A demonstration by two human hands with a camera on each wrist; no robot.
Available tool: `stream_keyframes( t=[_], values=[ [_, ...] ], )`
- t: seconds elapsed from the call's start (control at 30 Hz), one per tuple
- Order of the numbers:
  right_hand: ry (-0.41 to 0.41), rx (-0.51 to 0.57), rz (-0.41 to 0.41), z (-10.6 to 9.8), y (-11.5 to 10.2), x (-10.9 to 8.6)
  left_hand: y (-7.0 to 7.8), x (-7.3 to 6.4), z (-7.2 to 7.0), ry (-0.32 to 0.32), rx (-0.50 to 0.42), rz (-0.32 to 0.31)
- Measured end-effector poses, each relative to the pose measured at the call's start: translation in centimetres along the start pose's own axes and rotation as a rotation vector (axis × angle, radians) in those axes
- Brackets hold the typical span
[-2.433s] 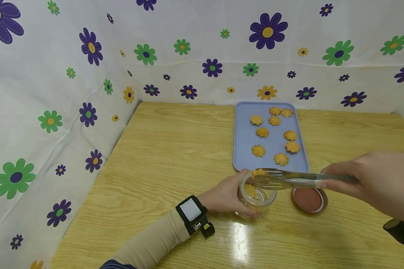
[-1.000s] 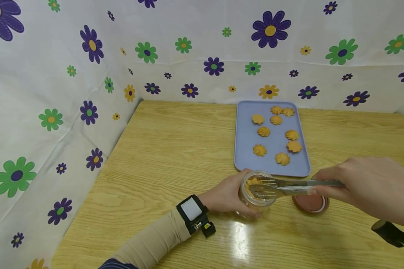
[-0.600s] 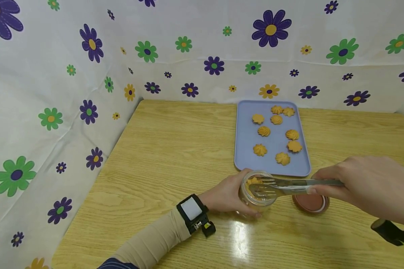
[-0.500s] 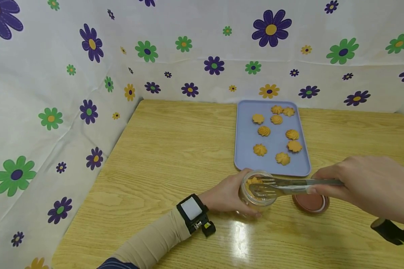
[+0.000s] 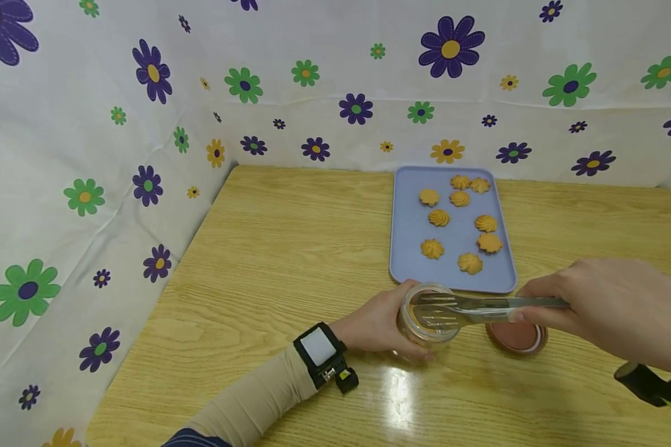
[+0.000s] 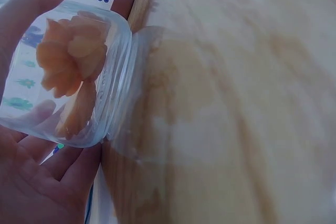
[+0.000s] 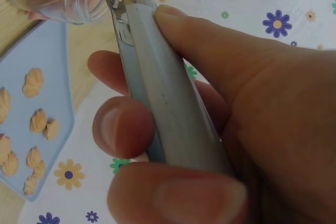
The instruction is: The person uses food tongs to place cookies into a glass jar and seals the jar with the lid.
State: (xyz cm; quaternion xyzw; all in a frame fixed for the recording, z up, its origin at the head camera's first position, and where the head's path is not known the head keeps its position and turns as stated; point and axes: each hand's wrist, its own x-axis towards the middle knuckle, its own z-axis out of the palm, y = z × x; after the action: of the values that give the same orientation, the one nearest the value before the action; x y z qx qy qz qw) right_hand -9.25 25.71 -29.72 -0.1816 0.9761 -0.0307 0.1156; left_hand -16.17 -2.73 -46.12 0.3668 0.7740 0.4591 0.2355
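While the right hand [image 5: 609, 304] is gripping the tongs [image 5: 494, 303] between thumb and curled fingers, the left hand [image 5: 377, 326] is holding the glass jar [image 5: 425, 339], which is sitting between its thumb and fingers. The tongs are extending from the right hand to the jar, their slotted tips reaching its mouth, and several cookies [image 6: 71, 56] are lying inside, within the left hand's curve. Outward from the hands, the brown lid [image 5: 517, 337] is resting beside the jar on the wooden table [image 5: 291, 248], and beyond it the blue tray [image 5: 408, 239] is bearing loose cookies [image 5: 470, 263].
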Motion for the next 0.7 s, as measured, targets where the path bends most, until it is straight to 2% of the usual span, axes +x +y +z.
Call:
stream_keyframes(
  t=[0.2, 0.43, 0.7],
  values=[
    [-0.005, -0.001, 0.022, -0.2, 0.0, -0.2, 0.0, -0.1, -0.1, -0.005, 0.006, -0.003],
    [0.082, -0.043, 0.083, -1.2, 1.3, -0.6, 0.0, -0.1, -0.1, -0.011, 0.033, -0.014],
    [0.198, 0.01, 0.108, -1.7, 3.3, -0.5, -0.1, 0.0, -0.1, -0.013, 0.034, 0.02]
  ],
)
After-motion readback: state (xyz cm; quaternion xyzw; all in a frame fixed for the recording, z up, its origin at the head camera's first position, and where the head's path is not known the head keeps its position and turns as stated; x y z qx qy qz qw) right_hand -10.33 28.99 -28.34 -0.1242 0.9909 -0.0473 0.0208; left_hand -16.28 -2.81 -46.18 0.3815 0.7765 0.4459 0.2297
